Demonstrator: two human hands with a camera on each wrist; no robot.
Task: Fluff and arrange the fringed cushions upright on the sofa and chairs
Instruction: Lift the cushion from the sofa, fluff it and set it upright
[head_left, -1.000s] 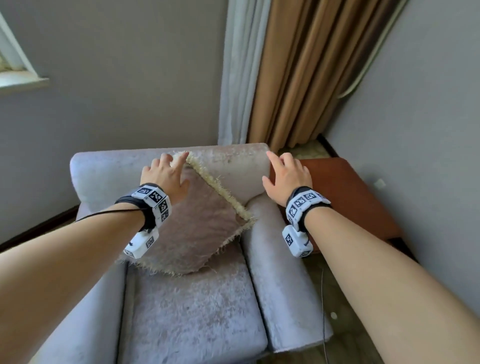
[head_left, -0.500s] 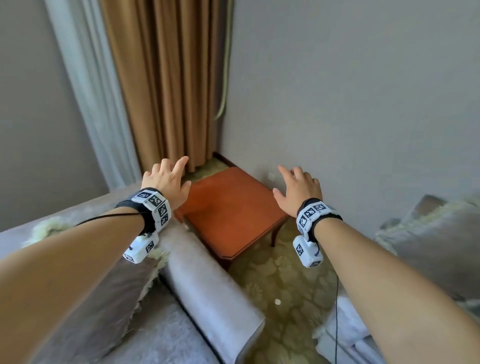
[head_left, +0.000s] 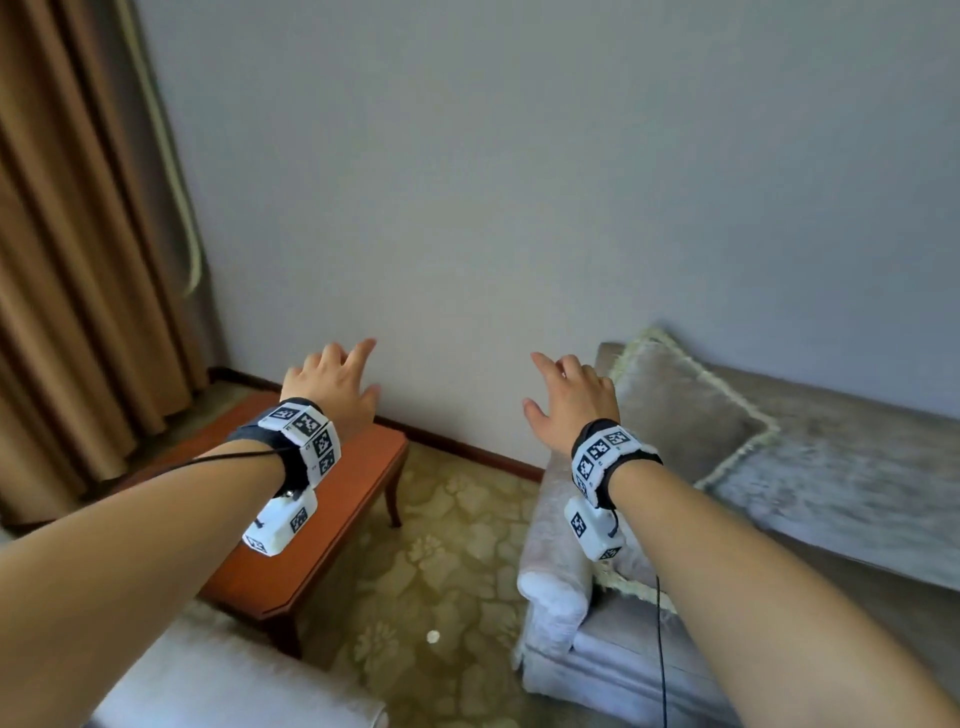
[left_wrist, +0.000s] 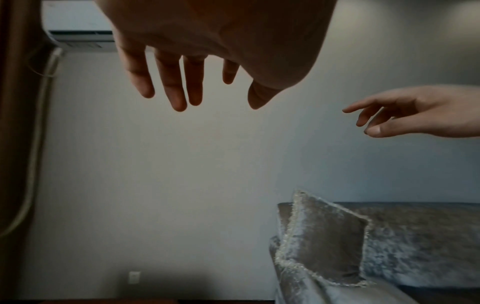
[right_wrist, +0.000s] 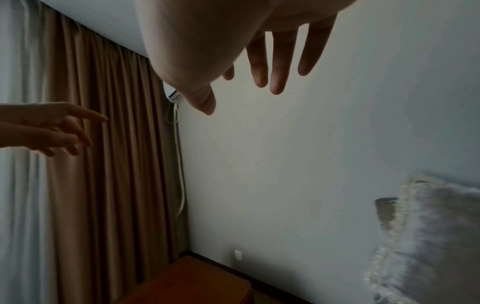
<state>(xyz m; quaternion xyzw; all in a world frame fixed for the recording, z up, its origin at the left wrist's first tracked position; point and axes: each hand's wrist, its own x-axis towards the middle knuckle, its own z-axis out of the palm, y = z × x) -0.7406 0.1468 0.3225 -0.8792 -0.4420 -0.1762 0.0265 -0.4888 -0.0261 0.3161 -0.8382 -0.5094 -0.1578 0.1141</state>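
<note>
A grey velvet cushion (head_left: 685, 415) with a pale fringe leans upright in the left corner of the grey sofa (head_left: 841, 488), against its backrest and arm. The left wrist view shows the same cushion (left_wrist: 324, 242) standing on edge, and it is blurred in the right wrist view (right_wrist: 436, 236). My right hand (head_left: 566, 389) hovers with spread fingers just left of the cushion, not touching it. My left hand (head_left: 337, 379) is held out over the side table, fingers straight and holding nothing. Both palms are bare in the wrist views (left_wrist: 182, 82) (right_wrist: 267, 61).
A brown wooden side table (head_left: 322, 525) stands in the corner between the sofa's arm (head_left: 550, 566) and the armchair's arm (head_left: 234, 686) at bottom left. Brown curtains (head_left: 78, 260) hang at left. Patterned carpet (head_left: 447, 571) lies between the furniture, and a plain wall is ahead.
The view has swung right, from the armchair and its cushion across the side table to the sofa. My left hand has come off the armchair's cushion. Both hands stay spread in the air.
</note>
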